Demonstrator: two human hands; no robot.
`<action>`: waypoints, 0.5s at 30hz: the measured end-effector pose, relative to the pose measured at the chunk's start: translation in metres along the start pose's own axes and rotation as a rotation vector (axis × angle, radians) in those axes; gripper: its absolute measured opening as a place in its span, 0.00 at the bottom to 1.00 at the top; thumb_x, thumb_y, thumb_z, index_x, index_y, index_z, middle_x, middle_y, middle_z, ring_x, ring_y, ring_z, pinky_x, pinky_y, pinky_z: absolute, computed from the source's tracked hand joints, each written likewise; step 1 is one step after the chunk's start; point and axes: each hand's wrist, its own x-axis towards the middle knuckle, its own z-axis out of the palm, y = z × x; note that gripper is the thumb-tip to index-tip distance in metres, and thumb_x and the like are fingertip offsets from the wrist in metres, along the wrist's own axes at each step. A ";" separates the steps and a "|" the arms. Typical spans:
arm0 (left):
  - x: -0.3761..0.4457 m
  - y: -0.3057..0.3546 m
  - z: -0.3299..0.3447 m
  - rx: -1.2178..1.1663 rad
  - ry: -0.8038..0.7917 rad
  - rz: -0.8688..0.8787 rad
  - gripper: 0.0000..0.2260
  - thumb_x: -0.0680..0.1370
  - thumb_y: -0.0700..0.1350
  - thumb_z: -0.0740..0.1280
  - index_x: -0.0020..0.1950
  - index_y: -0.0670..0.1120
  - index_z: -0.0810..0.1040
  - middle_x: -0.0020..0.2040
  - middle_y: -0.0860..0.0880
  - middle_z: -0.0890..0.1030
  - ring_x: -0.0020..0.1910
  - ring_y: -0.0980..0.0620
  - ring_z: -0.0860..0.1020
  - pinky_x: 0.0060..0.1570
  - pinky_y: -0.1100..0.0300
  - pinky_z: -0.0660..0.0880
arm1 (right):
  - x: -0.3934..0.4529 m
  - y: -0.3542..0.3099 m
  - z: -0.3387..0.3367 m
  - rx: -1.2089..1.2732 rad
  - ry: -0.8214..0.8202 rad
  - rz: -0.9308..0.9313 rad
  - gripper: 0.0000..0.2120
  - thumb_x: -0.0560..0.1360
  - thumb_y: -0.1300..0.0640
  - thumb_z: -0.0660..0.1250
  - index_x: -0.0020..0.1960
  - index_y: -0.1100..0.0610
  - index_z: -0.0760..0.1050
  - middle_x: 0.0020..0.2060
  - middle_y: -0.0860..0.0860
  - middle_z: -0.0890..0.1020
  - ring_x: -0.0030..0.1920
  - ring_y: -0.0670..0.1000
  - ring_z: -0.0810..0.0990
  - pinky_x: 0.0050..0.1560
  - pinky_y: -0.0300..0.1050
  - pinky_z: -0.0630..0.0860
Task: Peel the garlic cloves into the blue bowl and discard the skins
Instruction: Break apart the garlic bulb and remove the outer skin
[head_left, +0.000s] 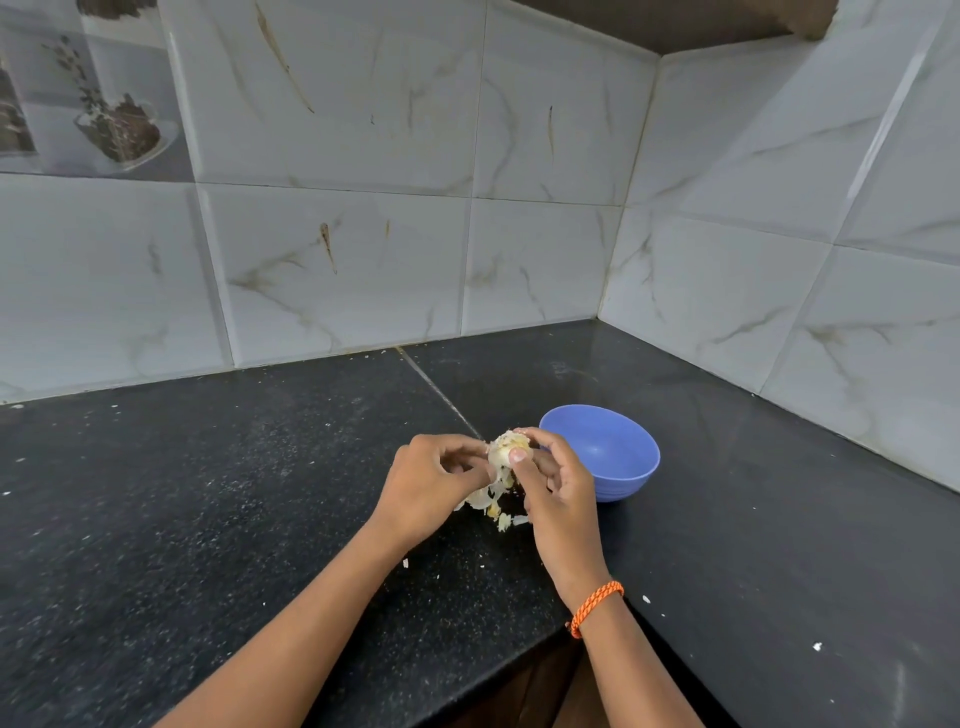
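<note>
Head view looks down on a black granite counter (208, 519) set into a tiled corner; both hands meet just above it, near the frame's centre. The left hand (431, 486) curls its fingers round the 9 o'clock side of a garlic bulb (508, 448), and the right hand (561, 488) pinches the same bulb from 3 o'clock, thumb pressed on its front; so both hands are gripping the bulb, which sits between the fingertips, clear of the counter. Loose papery skins (493, 506) hang from the bulb and lie heaped on the counter at 6 o'clock of it, directly beneath the hands. The blue bowl (618, 457) stands just beside the right hand at 3 o'clock; what shows of its inside holds no cloves. By my reading the step in hand is stripping the outer skin and breaking the bulb apart, early in the task; the next move likely calls for prying one clove free, peeling it, and carrying it a short way to 3 o'clock over the bowl's rim; the skins remain to be discarded. An orange thread bracelet (596, 608) circles the right wrist.
</note>
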 end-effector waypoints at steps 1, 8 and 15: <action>0.000 0.000 0.001 -0.005 0.010 0.000 0.05 0.78 0.48 0.79 0.53 0.54 0.90 0.44 0.57 0.89 0.45 0.54 0.87 0.55 0.48 0.84 | 0.000 0.000 0.000 -0.014 0.002 0.007 0.09 0.84 0.52 0.70 0.63 0.44 0.80 0.56 0.42 0.87 0.54 0.41 0.85 0.50 0.39 0.80; -0.002 0.002 0.006 0.008 0.105 0.010 0.05 0.80 0.49 0.77 0.44 0.54 0.89 0.38 0.58 0.87 0.38 0.59 0.84 0.46 0.51 0.83 | -0.002 -0.002 0.002 -0.053 -0.001 -0.004 0.07 0.84 0.51 0.68 0.62 0.45 0.78 0.50 0.44 0.88 0.42 0.42 0.83 0.38 0.37 0.78; -0.001 0.001 0.004 -0.067 0.088 0.034 0.08 0.79 0.43 0.76 0.41 0.53 0.88 0.38 0.53 0.87 0.39 0.49 0.85 0.47 0.43 0.83 | -0.001 0.003 0.002 -0.036 -0.006 -0.020 0.11 0.86 0.54 0.66 0.67 0.44 0.79 0.56 0.46 0.86 0.44 0.48 0.84 0.40 0.38 0.78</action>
